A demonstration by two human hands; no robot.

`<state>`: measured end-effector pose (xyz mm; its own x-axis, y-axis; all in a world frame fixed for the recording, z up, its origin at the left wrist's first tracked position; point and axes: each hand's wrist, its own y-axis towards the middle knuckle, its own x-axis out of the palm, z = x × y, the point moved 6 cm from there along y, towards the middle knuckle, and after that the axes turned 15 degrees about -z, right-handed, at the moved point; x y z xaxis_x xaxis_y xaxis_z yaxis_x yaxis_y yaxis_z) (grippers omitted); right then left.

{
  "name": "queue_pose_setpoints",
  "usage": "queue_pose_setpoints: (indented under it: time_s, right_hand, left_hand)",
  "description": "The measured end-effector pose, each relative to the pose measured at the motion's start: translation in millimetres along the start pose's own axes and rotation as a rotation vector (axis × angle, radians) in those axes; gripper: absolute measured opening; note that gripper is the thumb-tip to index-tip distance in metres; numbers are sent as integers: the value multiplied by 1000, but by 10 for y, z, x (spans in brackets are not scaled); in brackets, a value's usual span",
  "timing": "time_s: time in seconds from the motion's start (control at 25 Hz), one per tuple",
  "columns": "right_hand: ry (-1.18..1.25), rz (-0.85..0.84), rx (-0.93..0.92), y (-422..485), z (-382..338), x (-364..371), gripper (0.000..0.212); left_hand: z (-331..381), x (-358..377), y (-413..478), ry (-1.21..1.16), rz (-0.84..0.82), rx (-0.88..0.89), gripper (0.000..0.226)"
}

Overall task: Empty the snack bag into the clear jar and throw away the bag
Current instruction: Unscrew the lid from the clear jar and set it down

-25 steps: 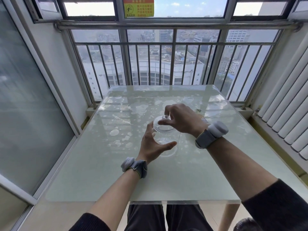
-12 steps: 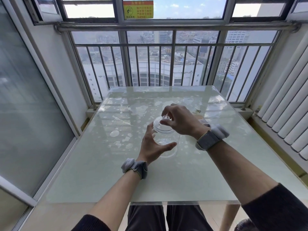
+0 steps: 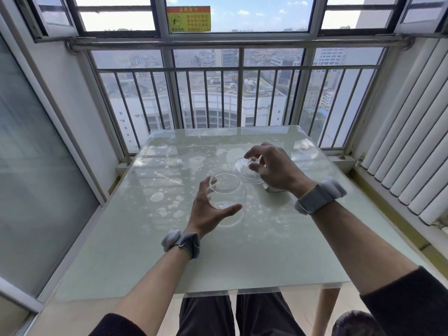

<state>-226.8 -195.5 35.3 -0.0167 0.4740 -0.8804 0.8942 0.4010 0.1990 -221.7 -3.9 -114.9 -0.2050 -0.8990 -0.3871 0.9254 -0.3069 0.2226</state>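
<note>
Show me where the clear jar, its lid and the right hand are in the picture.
clear jar [image 3: 227, 194]: head view, on its wall below the open mouth.
lid [image 3: 243, 169]: head view, on its round face, left of the fingers.
right hand [image 3: 278, 173]: head view, on the back of the hand.

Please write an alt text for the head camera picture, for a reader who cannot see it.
A person's right hand pinches a clear lid just right of an open clear jar, which the left hand holds upright on a pale glass table. Behind is a barred window over a city.
</note>
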Motion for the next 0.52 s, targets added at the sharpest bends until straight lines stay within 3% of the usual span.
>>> queue_pose_setpoints:
  time_s: [0.52]
  right_hand:
    - [9,-133,241,-129,516,574,23]
  left_hand:
    - [-25,-173,-38,79,46,-79,123]
